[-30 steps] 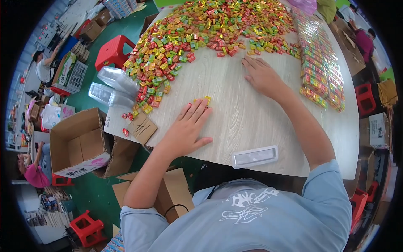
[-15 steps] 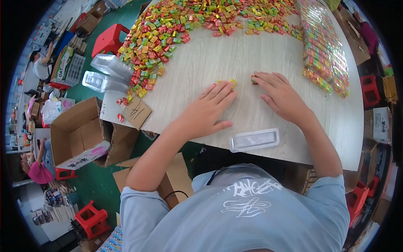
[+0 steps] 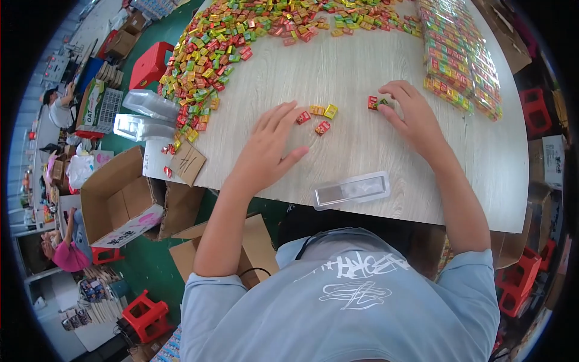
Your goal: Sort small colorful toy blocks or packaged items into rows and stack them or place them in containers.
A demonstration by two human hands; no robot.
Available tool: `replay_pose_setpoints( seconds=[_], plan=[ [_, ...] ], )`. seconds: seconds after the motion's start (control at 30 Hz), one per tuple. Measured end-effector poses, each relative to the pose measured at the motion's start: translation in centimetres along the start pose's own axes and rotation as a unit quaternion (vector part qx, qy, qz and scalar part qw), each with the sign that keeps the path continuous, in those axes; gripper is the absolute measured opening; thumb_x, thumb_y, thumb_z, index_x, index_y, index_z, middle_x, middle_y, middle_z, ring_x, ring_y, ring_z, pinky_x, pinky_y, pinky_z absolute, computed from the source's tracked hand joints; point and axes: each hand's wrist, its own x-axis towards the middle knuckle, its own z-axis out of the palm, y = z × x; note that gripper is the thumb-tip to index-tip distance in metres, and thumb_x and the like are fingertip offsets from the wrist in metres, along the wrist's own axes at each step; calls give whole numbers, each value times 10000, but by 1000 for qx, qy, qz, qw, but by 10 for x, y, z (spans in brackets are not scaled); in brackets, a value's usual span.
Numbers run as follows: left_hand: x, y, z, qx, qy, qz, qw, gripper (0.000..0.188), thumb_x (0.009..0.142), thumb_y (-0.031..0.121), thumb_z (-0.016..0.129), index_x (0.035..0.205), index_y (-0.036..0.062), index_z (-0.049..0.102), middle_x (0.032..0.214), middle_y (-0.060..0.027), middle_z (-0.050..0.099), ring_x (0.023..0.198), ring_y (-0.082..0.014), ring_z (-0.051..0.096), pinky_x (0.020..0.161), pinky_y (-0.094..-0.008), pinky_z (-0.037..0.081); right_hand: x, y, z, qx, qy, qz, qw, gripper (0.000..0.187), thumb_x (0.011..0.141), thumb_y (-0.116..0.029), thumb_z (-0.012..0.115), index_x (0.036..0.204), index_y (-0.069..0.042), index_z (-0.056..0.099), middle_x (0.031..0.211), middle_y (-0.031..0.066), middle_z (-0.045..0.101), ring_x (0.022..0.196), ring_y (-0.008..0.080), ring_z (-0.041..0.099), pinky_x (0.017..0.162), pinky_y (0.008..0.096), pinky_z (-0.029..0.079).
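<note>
My left hand (image 3: 265,148) hovers over or rests on the table with its fingers stretched out, holding nothing. Just right of its fingertips lie several small wrapped candies, among them a yellow one (image 3: 330,111) and a red one (image 3: 322,128). My right hand (image 3: 413,117) is curved beside a red candy (image 3: 373,102) and a green one partly hidden by the fingers. Its thumb and fingers stand apart around the green candy; whether they touch it is unclear. A clear plastic tray (image 3: 353,190) lies near the table's front edge.
A big heap of wrapped candies (image 3: 208,66) covers the table's far and left side. Filled clear packs (image 3: 461,60) lie at the far right. Stacked empty trays (image 3: 145,114), a cardboard piece (image 3: 187,162) and an open carton (image 3: 120,196) are at left. Two people sit farther left.
Both hands have lifted off the candies they covered. The left hand has moved left, uncovering several candies; the right hand's fingers have curled, showing the red and green ones.
</note>
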Motion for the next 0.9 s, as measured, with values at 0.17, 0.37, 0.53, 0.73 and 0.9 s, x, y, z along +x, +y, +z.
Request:
replay_pose_setpoints(
  seconds=[0.17, 0.37, 0.53, 0.73, 0.9],
  plan=[
    [-1, 2, 9, 74, 18, -32, 997, 683, 961, 319, 711, 1531, 45, 452, 1532, -160, 506, 1421, -351, 464, 1186, -478, 364, 2, 9, 8, -21, 11, 2, 1000, 271, 970, -133, 686, 1215, -25, 644, 1197, 136, 651, 1162, 329, 626, 1012, 415, 506],
    [23, 4, 8, 65, 21, -33, 997, 638, 951, 262, 712, 1511, 54, 487, 1508, -159, 526, 1346, -366, 505, 1167, -474, 380, -6, 8, 0, 35, 16, 41, 998, 314, 938, -51, 676, 1249, -32, 634, 1207, 146, 663, 1168, 343, 622, 1015, 414, 514],
    [32, 7, 18, 88, 7, 1, 996, 528, 951, 261, 717, 1441, 131, 570, 1442, -101, 569, 1282, -330, 539, 1104, -462, 431, -3, -3, 11, 7, -19, -71, 997, 344, 933, -67, 682, 1272, -49, 625, 1285, 150, 639, 1209, 360, 614, 1045, 435, 502],
    [17, 2, 12, 64, 53, -18, 996, 362, 926, 218, 734, 1271, 138, 663, 1306, -69, 639, 1200, -311, 590, 1048, -455, 464, 44, -17, 4, -37, -24, -85, 995, 352, 937, -116, 699, 1279, -70, 627, 1296, 161, 629, 1226, 365, 607, 1053, 454, 495],
    [-2, -4, 5, 55, 66, -33, 996, 298, 906, 185, 737, 1192, 128, 671, 1258, -67, 649, 1167, -311, 602, 1025, -456, 472, 130, 5, 35, -94, 5, -99, 991, 408, 958, -163, 665, 1358, -103, 617, 1302, 176, 631, 1189, 380, 635, 1018, 476, 522]
  ],
)
